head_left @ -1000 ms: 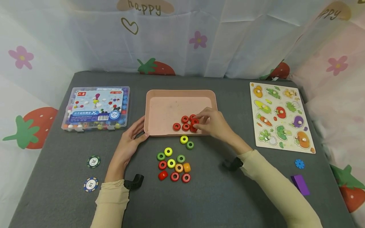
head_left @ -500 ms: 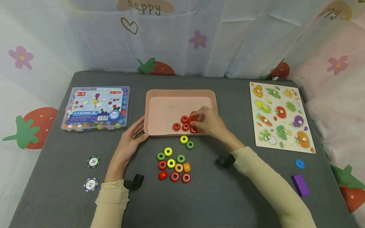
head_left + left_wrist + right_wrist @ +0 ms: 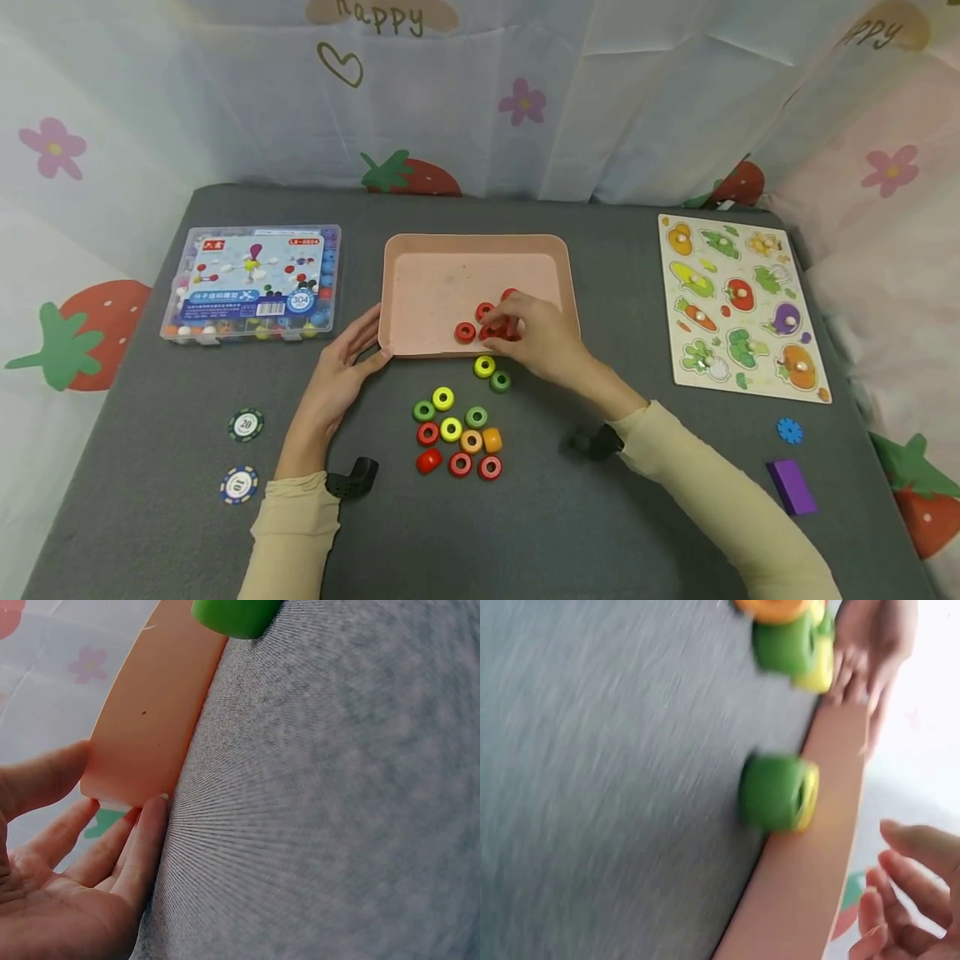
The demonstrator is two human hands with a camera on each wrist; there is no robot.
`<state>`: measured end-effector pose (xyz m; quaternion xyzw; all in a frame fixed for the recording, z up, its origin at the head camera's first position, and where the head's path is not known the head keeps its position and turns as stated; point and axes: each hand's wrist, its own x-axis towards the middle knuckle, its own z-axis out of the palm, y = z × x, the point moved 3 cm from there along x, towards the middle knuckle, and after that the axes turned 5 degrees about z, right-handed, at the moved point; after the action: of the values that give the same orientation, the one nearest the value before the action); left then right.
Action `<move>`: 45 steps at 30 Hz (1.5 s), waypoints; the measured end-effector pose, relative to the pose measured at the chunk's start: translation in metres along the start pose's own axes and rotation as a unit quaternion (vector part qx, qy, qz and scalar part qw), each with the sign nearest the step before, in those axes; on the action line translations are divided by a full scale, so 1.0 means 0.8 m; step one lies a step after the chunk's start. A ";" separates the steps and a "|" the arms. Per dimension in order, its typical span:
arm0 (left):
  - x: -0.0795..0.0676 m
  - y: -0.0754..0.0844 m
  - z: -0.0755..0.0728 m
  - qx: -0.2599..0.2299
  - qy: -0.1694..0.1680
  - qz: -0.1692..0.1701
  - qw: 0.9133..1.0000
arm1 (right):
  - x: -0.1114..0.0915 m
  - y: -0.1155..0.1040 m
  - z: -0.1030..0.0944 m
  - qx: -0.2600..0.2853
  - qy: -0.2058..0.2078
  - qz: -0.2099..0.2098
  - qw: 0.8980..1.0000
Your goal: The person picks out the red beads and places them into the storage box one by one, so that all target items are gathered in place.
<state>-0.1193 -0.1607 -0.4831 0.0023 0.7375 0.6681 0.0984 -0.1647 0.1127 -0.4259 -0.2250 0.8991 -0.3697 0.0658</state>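
Note:
At the left front corner of the pink tray (image 3: 427, 287), my left hand (image 3: 337, 379) rests with its thumb near the front rim. Its fingers extend against the tray's end in the left wrist view. Several red ring-shaped beads (image 3: 465, 332) lie toward the right front inside the tray. My right hand (image 3: 553, 340) reaches over that cluster, thumb and fingers spread around some beads and partly covering them. Seen from the right wrist, the fingers of the right hand (image 3: 915, 892) are loosely bent with a gap to the thumb, and no bead shows between them.
In front of the tray lie several yellow (image 3: 442, 397), green (image 3: 423, 412), orange (image 3: 492, 440) and red beads (image 3: 429, 461). A plastic bead box (image 3: 255, 283) and two poker chips (image 3: 246, 425) are left. A vegetable puzzle board (image 3: 742, 308) and purple block (image 3: 792, 487) are right.
My right hand has shifted a little left across the red beads, covering more of them, with its forearm following. The left hand stays at the tray corner.

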 end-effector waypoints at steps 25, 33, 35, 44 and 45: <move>0.000 -0.001 0.000 0.002 0.000 0.008 1.000 | -0.033 -0.054 0.106 -0.076 -0.256 -0.120 0.956; 0.000 -0.001 0.000 0.004 0.002 0.005 1.000 | -0.027 -0.054 0.089 -0.024 -0.229 -0.110 0.967; 0.000 0.000 0.000 0.004 0.003 0.004 1.000 | -0.024 -0.053 0.080 -0.005 -0.220 -0.102 0.970; -0.001 0.002 0.001 -0.005 0.000 -0.003 1.000 | -0.002 -0.031 0.037 0.092 -0.091 -0.077 0.989; -0.001 0.002 0.001 -0.004 0.000 -0.003 1.000 | 0.002 -0.025 0.033 0.092 -0.072 -0.075 0.990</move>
<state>-0.1188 -0.1598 -0.4815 -0.0005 0.7346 0.6710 0.1005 -0.1513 0.0823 -0.4309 -0.3106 0.8347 -0.4379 0.1228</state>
